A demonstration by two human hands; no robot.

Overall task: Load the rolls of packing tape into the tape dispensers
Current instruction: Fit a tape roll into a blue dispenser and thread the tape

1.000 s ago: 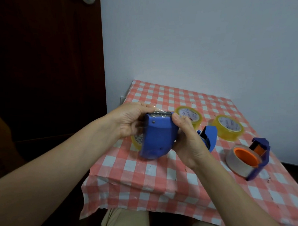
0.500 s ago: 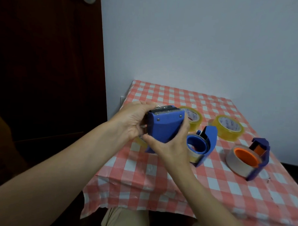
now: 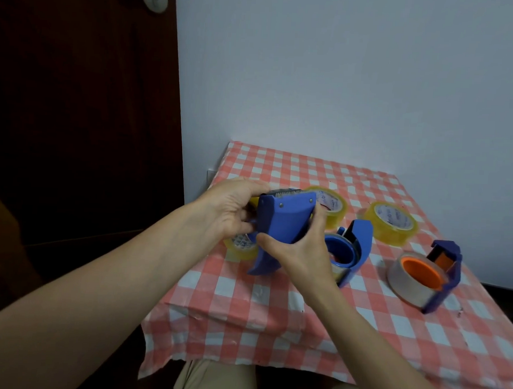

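Note:
Both hands hold a blue tape dispenser (image 3: 280, 222) above the table's near left part, its toothed blade edge facing up. My left hand (image 3: 231, 208) grips its left side. My right hand (image 3: 302, 252) wraps it from the right and below. A yellowish tape roll (image 3: 241, 246) shows under the left hand, partly hidden; whether it sits inside the held dispenser I cannot tell. A second blue dispenser (image 3: 349, 251) with a roll lies on the table just right of my hands. A third dispenser (image 3: 422, 275) with an orange core lies further right.
Two loose yellow tape rolls (image 3: 331, 206) (image 3: 390, 222) lie behind the dispensers on the red-and-white checked tablecloth (image 3: 273, 312). A white wall stands behind the table and a dark wooden door (image 3: 76, 113) at left. My knees show under the front edge.
The held dispenser has been lifted and tipped, its blade end now up. My right hand slid from its right side to cup it from below, uncovering the second dispenser.

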